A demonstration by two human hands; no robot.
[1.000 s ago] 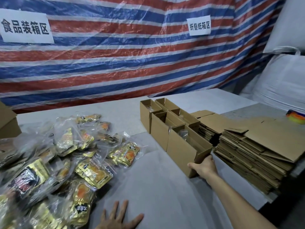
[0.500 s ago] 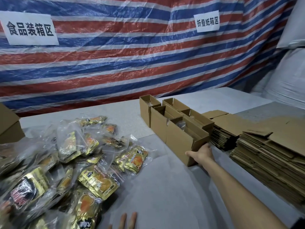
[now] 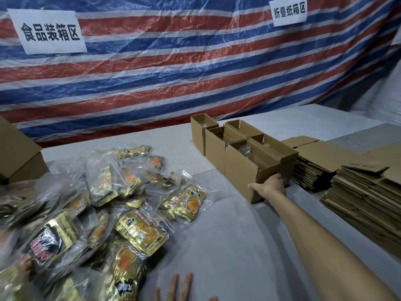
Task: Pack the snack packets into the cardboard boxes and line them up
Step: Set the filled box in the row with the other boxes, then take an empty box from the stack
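Head view. The right hand (image 3: 270, 187) grips the near end of the nearest open brown cardboard box (image 3: 238, 172). The thumb lies across the end panel and the fingers wrap round the right corner. The left hand (image 3: 183, 286) rests flat on the grey table surface (image 3: 227, 240) with its fingers straight and spread.

The held box touches the row of open brown cardboard boxes (image 3: 217, 137) just beyond the right hand. The heap of gold-and-clear plastic snack packets (image 3: 138, 231) lies to the left of that hand and just beyond the left fingertips.

Likely faults:
- A one-handed grip at one end may swivel the box and push the row out of line.
- Thumb pressure may buckle the thin end panel.
- The box may catch on the flattened brown cardboard blanks (image 3: 310, 170) just right of the right hand.

Not determinable:
- The lower frame edge cuts off the left palm.
- The box corner hides the right fingertips.
- Something pale sits inside the held box, but its identity and the fill level are unclear.
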